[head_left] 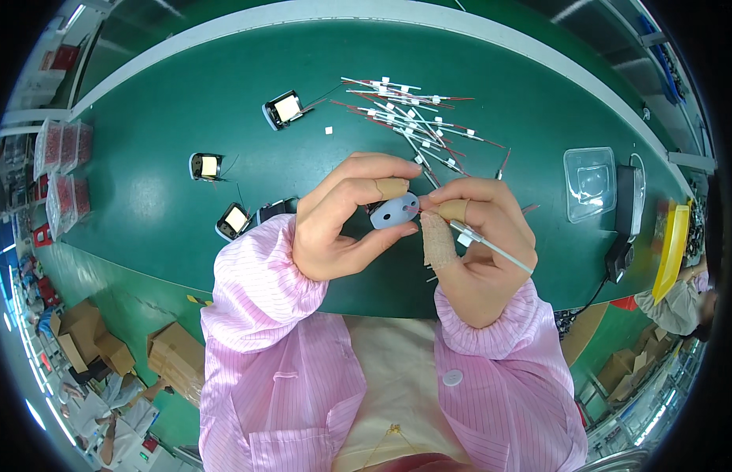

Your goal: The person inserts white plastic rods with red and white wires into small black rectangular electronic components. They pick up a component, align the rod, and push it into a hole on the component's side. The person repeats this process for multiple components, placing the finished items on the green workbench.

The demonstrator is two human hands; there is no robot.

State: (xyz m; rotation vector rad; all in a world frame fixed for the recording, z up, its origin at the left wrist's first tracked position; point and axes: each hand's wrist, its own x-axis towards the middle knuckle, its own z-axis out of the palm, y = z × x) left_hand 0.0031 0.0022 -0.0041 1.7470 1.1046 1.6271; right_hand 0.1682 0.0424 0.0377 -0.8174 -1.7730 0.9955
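My left hand [334, 216] is closed round a small light-blue plastic housing [387, 215] with dark round holes in its face. A finger wrap circles one of its fingers. Close beside it, my right hand [492, 236] pinches a thin wire with a white sleeve [501, 253] and a small white tag. The wire's reddish end is at the housing's right side; whether it is inside a hole, I cannot tell. Tape covers the right thumb and a finger. Beyond my hands lies a loose pile of similar white-sleeved wires [413, 118] with red ends.
Several dark housings with cream pads, such as one at the upper left [286, 108], lie left of my hands. A clear plastic tub [590, 186] and a yellow tray [671, 253] stand at the right. Bagged red parts [64, 149] sit at the far left. Cardboard boxes [177, 358] are on the floor.
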